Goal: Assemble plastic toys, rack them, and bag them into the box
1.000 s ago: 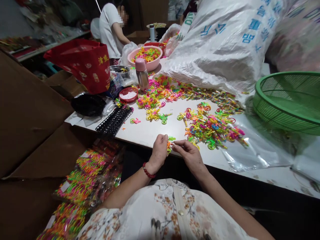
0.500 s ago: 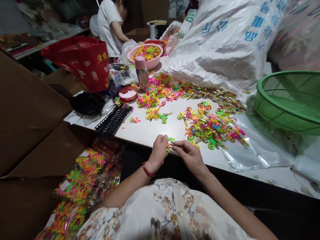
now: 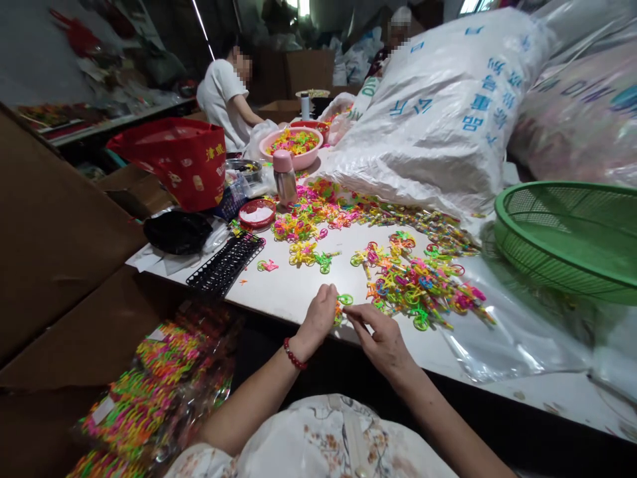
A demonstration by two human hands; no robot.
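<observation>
Just above the table's front edge, my left hand [image 3: 321, 313] is closed on a small plastic toy bicycle [image 3: 343, 301] with green and orange parts. From the other side my right hand [image 3: 381, 332] reaches it, thumb and forefinger pinched at the toy; whatever small part lies between those fingertips is too small to make out. A pile of colourful toy bicycles [image 3: 423, 285] lies to the right, beyond my right hand. Farther back spreads a second heap of loose plastic parts [image 3: 303, 222]. One pink-and-green piece [image 3: 267, 265] lies apart on the white table [image 3: 279, 295].
A black plastic rack [image 3: 226, 262], a red basket [image 3: 257, 215] and a pink-capped flask [image 3: 284, 179] stand left. Green sieve [image 3: 567, 245] and clear plastic bag [image 3: 488, 345] are right; a big white sack [image 3: 423, 119] is behind. Packed bags [image 3: 139, 392] lie below left. Two people are farther back.
The camera view has tilted up, so the scene sits lower in the picture. A green wheel now shows at the toy between my hands, where a green straight part showed before.
</observation>
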